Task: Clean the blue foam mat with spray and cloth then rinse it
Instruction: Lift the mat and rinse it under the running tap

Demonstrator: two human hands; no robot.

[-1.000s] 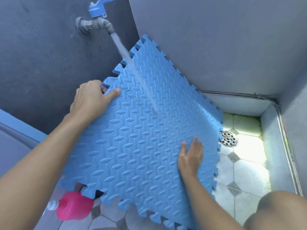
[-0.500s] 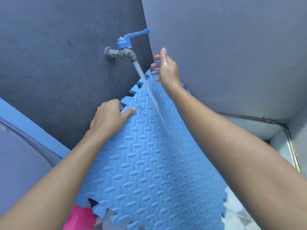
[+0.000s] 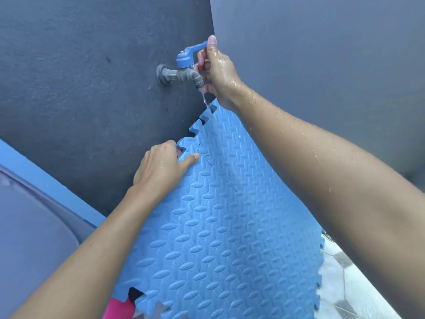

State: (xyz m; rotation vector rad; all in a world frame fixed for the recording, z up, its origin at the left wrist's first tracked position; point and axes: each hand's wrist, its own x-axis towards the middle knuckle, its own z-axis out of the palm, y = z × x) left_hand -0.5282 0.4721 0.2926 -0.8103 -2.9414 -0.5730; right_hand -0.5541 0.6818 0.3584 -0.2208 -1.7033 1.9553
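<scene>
The blue foam mat (image 3: pixel 220 226) stands tilted on edge against the dark wall (image 3: pixel 80 77), its toothed upper corner just under the grey tap (image 3: pixel 181 75). The left hand (image 3: pixel 161 168) is closed on the mat's upper left edge, thumb pressed flat on the patterned face and fingers curled behind. The right hand (image 3: pixel 216 67), wet and beaded with drops, is up at the tap with its fingers wrapped around the blue lever handle (image 3: pixel 192 51). A thin trickle of water (image 3: pixel 205 99) falls from the spout onto the mat's top corner. Something pink (image 3: pixel 119 307) peeks out below the mat's lower edge.
</scene>
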